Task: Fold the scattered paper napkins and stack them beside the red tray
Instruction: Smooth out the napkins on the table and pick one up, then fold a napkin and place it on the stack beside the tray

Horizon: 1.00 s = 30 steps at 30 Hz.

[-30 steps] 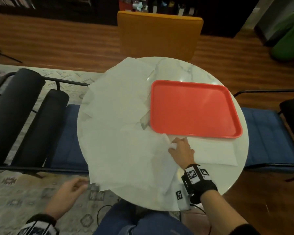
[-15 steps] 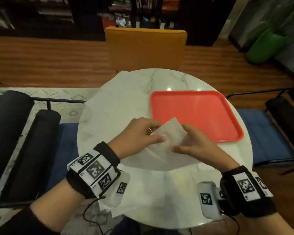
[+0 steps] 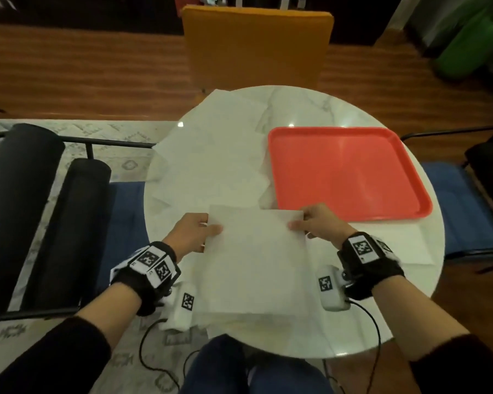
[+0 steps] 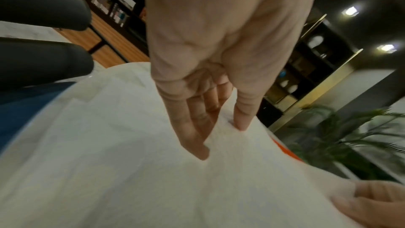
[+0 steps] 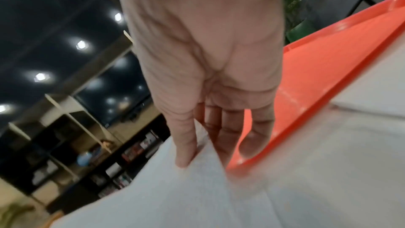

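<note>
A white paper napkin [image 3: 256,257] is stretched flat between both hands above the near part of the round table. My left hand [image 3: 201,231] pinches its far left corner, thumb on top, and the left wrist view shows that hand [image 4: 221,134] on the napkin [image 4: 131,171]. My right hand [image 3: 308,223] pinches the far right corner; the right wrist view shows thumb and fingers [image 5: 197,153] clamped on the sheet [image 5: 175,197]. The red tray [image 3: 345,172] lies just beyond the right hand. More napkins [image 3: 211,155] lie spread over the table's left half, and another [image 3: 404,245] lies in front of the tray.
The round white marble table [image 3: 305,106] has an orange chair [image 3: 256,44] behind it. Black-and-blue chairs stand on the left [image 3: 40,211] and on the right [image 3: 467,206]. Cables [image 3: 154,356] hang from the wrist cameras over my knees.
A second ago only the right hand touched a napkin by the tray. Both hands then met on one sheet, and now they have drawn apart, spreading it flat.
</note>
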Each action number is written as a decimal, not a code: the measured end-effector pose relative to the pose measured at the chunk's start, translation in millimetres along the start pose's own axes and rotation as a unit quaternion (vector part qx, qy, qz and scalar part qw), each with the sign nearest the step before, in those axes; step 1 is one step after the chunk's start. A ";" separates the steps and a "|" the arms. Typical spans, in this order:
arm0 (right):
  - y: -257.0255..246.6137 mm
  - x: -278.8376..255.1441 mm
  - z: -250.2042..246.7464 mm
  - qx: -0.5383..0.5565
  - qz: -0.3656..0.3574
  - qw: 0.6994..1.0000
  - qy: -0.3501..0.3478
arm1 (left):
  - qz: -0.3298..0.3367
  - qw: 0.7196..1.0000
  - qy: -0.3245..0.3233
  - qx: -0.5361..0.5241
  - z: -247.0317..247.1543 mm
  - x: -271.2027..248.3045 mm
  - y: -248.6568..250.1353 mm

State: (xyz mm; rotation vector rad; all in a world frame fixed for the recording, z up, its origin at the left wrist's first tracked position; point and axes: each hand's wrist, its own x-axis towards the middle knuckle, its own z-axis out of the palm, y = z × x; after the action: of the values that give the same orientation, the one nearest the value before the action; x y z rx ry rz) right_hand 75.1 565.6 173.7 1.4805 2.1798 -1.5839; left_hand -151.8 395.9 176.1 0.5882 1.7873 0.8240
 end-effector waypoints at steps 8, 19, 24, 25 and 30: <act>15.3 -5.0 27.2 -0.052 -0.060 0.993 0.091 | 0.092 0.988 0.083 0.093 -4.4 13.7 -35.5; 51.6 -78.5 59.8 -0.250 -0.084 0.962 0.066 | 0.180 0.903 0.031 0.390 -1.2 -36.6 -89.4; 50.3 -70.3 59.6 -0.259 -0.077 0.947 0.172 | 0.244 0.908 0.102 0.324 7.5 -41.2 -90.7; 43.5 -65.9 65.6 -0.251 -0.091 0.946 0.182 | 0.255 0.903 0.104 0.329 14.3 -40.4 -89.4; 2.9 -51.4 129.0 -0.318 -0.129 0.939 -0.018 | 0.179 0.847 0.023 0.499 57.5 -27.1 -101.4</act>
State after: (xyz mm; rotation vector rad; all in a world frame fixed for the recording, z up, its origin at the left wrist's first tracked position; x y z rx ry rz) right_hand 46.8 434.0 139.3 0.9890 2.5871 -0.7861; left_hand -89.5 325.8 101.6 1.6213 2.1108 0.0473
